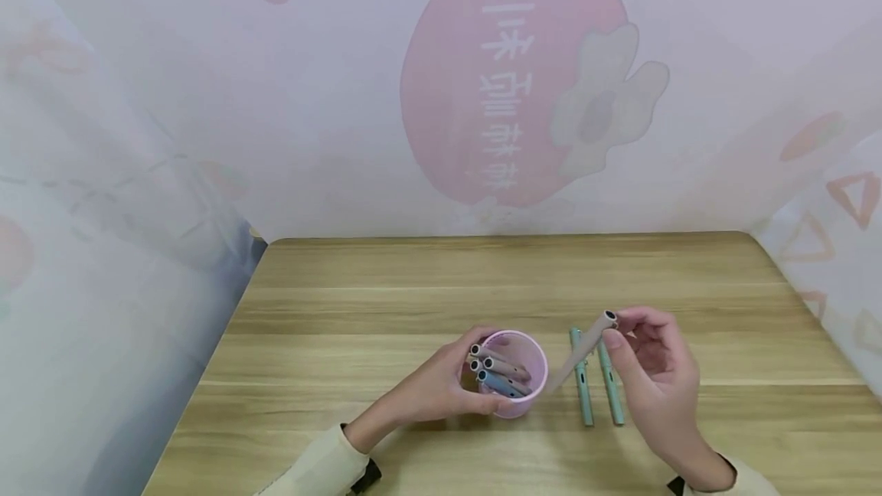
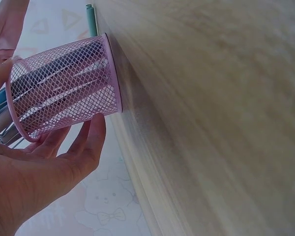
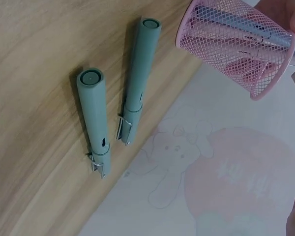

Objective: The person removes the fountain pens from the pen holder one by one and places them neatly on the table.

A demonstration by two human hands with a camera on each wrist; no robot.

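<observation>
A pink mesh pen cup [image 1: 515, 383] [image 2: 64, 88] [image 3: 238, 45] stands on the wooden table [image 1: 386, 312] with several pens inside. My left hand [image 1: 441, 389] [image 2: 34, 167] grips its side, fingers curled round the mesh. My right hand [image 1: 651, 373] pinches the top end of a beige pen [image 1: 582, 350], which slants down toward the cup. Two green pens [image 1: 596, 381] lie side by side on the table between the cup and my right hand; the right wrist view shows them as one green pen [image 3: 96, 120] and another [image 3: 137, 78].
A printed fabric screen [image 1: 482, 98] with a pink strawberry pattern walls in the table at the back and both sides. The table's left edge [image 1: 207, 373] drops off beside the cloth.
</observation>
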